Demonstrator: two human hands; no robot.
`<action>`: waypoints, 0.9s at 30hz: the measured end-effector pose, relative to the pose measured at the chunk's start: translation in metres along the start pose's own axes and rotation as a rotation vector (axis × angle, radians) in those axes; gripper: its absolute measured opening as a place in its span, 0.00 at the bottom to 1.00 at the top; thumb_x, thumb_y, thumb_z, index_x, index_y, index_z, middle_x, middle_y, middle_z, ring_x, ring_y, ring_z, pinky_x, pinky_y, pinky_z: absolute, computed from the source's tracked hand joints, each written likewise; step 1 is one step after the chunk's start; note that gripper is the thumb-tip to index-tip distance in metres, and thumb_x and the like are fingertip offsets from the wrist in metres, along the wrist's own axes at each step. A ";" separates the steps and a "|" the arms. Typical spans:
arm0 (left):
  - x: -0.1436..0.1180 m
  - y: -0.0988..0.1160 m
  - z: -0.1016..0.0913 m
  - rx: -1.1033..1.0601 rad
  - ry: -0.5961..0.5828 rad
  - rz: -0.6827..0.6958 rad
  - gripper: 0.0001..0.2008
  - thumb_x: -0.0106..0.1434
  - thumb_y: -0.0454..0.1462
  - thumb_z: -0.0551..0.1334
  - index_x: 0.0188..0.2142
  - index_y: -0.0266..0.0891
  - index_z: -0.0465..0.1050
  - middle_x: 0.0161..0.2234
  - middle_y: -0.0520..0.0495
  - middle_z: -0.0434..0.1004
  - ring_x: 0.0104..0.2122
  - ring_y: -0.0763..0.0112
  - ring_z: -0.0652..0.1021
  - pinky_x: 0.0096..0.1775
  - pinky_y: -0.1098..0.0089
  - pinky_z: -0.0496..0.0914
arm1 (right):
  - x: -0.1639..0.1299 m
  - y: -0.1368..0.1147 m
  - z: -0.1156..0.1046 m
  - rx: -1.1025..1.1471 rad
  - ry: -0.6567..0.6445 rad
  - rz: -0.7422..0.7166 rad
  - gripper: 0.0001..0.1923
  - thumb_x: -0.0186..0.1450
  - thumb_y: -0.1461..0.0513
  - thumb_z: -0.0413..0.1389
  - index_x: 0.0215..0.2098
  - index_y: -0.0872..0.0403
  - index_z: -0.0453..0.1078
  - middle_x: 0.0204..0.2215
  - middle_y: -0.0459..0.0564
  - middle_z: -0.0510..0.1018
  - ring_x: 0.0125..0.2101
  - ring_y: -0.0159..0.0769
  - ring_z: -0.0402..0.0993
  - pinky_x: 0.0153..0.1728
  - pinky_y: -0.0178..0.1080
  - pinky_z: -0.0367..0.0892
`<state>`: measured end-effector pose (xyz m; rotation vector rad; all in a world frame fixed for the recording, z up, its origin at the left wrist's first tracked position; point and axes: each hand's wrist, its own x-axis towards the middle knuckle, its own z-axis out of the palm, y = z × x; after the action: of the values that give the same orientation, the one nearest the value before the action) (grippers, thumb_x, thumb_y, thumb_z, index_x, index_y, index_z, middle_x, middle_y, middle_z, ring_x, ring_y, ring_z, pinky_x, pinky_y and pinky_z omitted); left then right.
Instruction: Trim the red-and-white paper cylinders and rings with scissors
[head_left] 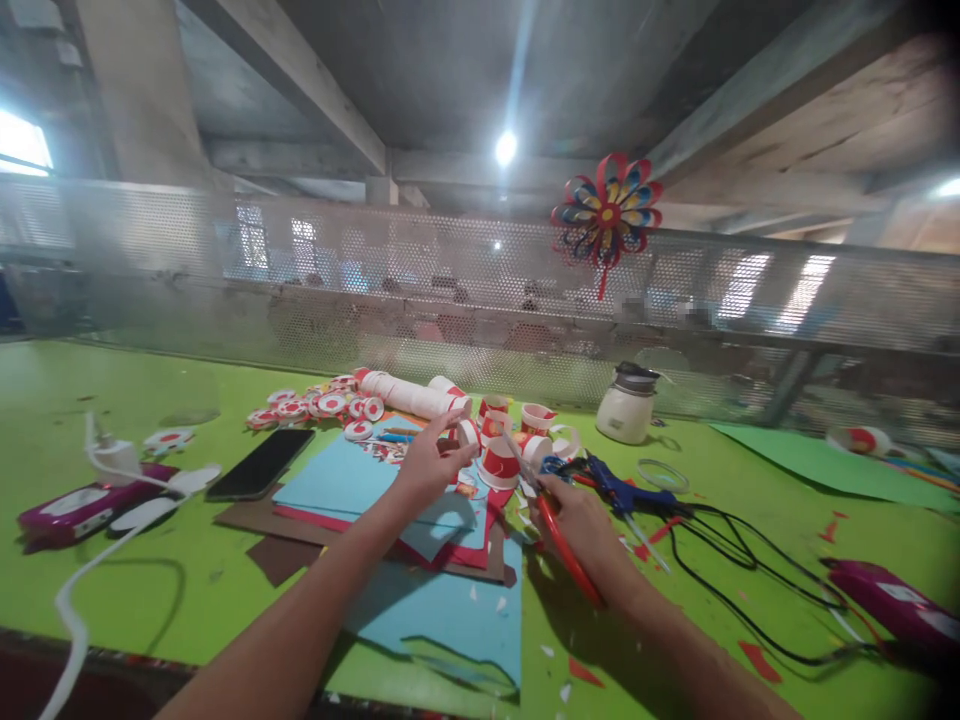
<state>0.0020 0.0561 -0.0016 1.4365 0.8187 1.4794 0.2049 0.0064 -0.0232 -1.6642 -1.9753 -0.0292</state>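
Over blue paper (337, 480) on the surface (225, 590), a paper cup piece (469, 434) is pinched in the left hand (429, 458), red-handled scissors (568, 560) gripped in the right hand (583, 522); probably light and easily crushed, the piece is best held by its edge.

A small red-and-white cup piece (469, 435), held tilted, sits near the middle of the frame; below and to its right, scissors (562, 548) with orange-red handles slant, grey blades pointing up and left
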 end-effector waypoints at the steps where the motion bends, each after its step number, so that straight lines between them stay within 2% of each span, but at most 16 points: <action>1: 0.000 -0.001 0.000 0.001 -0.021 0.003 0.26 0.47 0.36 0.68 0.48 0.36 0.68 0.43 0.41 0.73 0.32 0.66 0.77 0.33 0.66 0.73 | 0.001 0.001 0.000 0.003 0.013 -0.001 0.16 0.58 0.62 0.52 0.44 0.55 0.73 0.33 0.54 0.81 0.33 0.44 0.76 0.33 0.37 0.63; 6: 0.000 -0.002 -0.003 -0.051 -0.058 -0.012 0.27 0.47 0.36 0.69 0.48 0.35 0.68 0.38 0.43 0.75 0.36 0.64 0.76 0.37 0.65 0.72 | 0.001 0.000 0.001 0.003 0.016 0.012 0.17 0.58 0.62 0.53 0.44 0.55 0.73 0.33 0.55 0.81 0.33 0.43 0.76 0.32 0.37 0.63; 9: 0.000 -0.001 -0.008 -0.245 -0.108 -0.079 0.23 0.49 0.34 0.67 0.46 0.37 0.69 0.37 0.45 0.75 0.35 0.67 0.76 0.38 0.66 0.72 | -0.001 -0.003 0.003 0.004 -0.004 0.010 0.16 0.58 0.62 0.53 0.44 0.53 0.74 0.32 0.53 0.81 0.32 0.42 0.76 0.32 0.36 0.63; 12: 0.002 0.001 -0.015 -0.445 -0.174 -0.230 0.14 0.54 0.35 0.63 0.41 0.34 0.70 0.34 0.43 0.76 0.32 0.67 0.77 0.33 0.69 0.72 | -0.002 -0.006 0.005 -0.006 -0.013 0.002 0.17 0.58 0.62 0.53 0.45 0.53 0.73 0.35 0.54 0.81 0.34 0.42 0.76 0.33 0.36 0.63; 15: 0.005 0.001 -0.020 -0.536 -0.150 -0.302 0.11 0.57 0.37 0.59 0.38 0.30 0.70 0.32 0.40 0.76 0.30 0.66 0.78 0.25 0.74 0.69 | -0.002 -0.007 0.006 -0.022 -0.019 -0.002 0.17 0.58 0.63 0.52 0.46 0.54 0.73 0.36 0.55 0.81 0.35 0.43 0.76 0.33 0.36 0.64; 19: 0.008 0.002 -0.021 -0.600 -0.081 -0.302 0.10 0.57 0.35 0.57 0.37 0.29 0.70 0.31 0.39 0.77 0.27 0.67 0.77 0.23 0.74 0.67 | -0.002 -0.007 0.007 -0.040 -0.025 -0.016 0.17 0.59 0.63 0.52 0.45 0.54 0.73 0.37 0.55 0.80 0.36 0.44 0.76 0.35 0.37 0.63; 24: 0.009 0.005 -0.024 -0.702 -0.162 -0.262 0.12 0.60 0.37 0.53 0.37 0.31 0.69 0.30 0.38 0.77 0.24 0.67 0.75 0.21 0.73 0.65 | -0.004 -0.008 0.009 -0.060 -0.049 -0.037 0.16 0.59 0.64 0.52 0.45 0.54 0.72 0.38 0.56 0.80 0.38 0.45 0.75 0.37 0.38 0.63; 27: 0.010 0.002 -0.027 -0.700 -0.140 -0.297 0.14 0.62 0.39 0.51 0.39 0.31 0.69 0.29 0.38 0.76 0.25 0.66 0.76 0.22 0.72 0.67 | -0.005 -0.010 0.009 -0.069 -0.068 -0.043 0.17 0.59 0.64 0.52 0.46 0.54 0.71 0.39 0.57 0.79 0.40 0.47 0.75 0.37 0.39 0.63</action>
<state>-0.0238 0.0678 0.0011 0.8359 0.3446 1.2421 0.1928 0.0030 -0.0297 -1.6865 -2.0821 -0.0576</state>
